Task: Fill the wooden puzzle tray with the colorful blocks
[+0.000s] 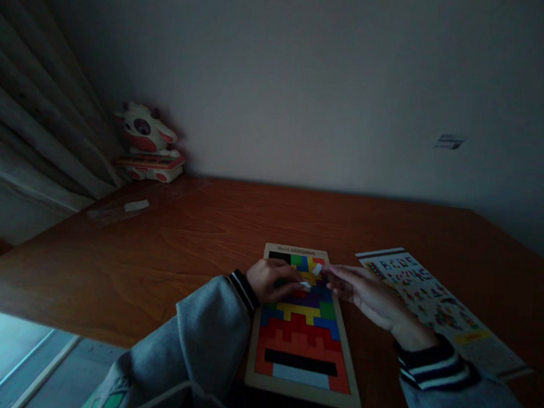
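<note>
Over the upper half of a wooden tray puzzle, both my hands work close together. My left hand reaches in from the left, thumb and forefinger pinched on a small white piece. From the right comes my right hand, with another small white piece at its fingertips; the other fingers are loosely extended. Colourful blocks fill most of the tray, including a red block and a yellow block. A long black block lies near the bottom, above a pale strip. My fingers hide part of the upper blocks.
A printed sheet with letters and pictures lies on the wooden table to the right. A toy cow with a keyboard stands at the back left, beside a curtain. The wall rises behind the table.
</note>
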`<state>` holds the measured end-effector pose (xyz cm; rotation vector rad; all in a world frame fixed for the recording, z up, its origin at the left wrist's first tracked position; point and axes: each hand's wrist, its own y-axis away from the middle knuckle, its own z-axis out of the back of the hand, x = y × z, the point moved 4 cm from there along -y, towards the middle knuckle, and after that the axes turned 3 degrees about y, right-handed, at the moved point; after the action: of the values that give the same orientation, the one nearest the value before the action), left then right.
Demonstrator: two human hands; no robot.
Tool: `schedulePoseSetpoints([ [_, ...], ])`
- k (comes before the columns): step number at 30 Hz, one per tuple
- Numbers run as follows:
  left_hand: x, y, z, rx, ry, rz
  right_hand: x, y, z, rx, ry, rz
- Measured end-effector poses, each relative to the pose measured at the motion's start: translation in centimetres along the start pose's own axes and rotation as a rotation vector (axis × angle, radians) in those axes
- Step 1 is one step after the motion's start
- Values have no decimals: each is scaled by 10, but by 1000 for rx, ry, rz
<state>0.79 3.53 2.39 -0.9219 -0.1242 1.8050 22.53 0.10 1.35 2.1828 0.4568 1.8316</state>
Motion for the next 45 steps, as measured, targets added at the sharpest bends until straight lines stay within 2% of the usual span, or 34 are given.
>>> schedulePoseSetpoints([
  [3, -1, 0, -1, 54, -23, -12, 0, -4, 6, -65, 25, 105],
  [6, 0, 0, -2, 44, -56, -24, -1, -8, 8, -124, 29, 163],
  [9, 2, 0, -1, 15, -53, -5, 0, -13, 8, -167, 35, 246],
  [12, 6, 0, 1, -49, -39, 80, 2, -20, 9, -232, 44, 335],
  [16, 9, -2, 4, -117, -49, 117, 0, -28, 9, -289, 98, 346],
  [22, 17, -2, 5, -177, -124, 190, -3, -31, 7, -283, 382, 387],
  [29, 27, 1, 3, -166, -207, 253, 3, -42, 9, -445, 734, 548],
  [36, 26, 0, 1, -114, -195, 193, 4, -54, 6, -460, 871, 584],
  [45, 27, -1, 1, -108, -169, 182, -4, -52, 19, -427, 743, 551],
])
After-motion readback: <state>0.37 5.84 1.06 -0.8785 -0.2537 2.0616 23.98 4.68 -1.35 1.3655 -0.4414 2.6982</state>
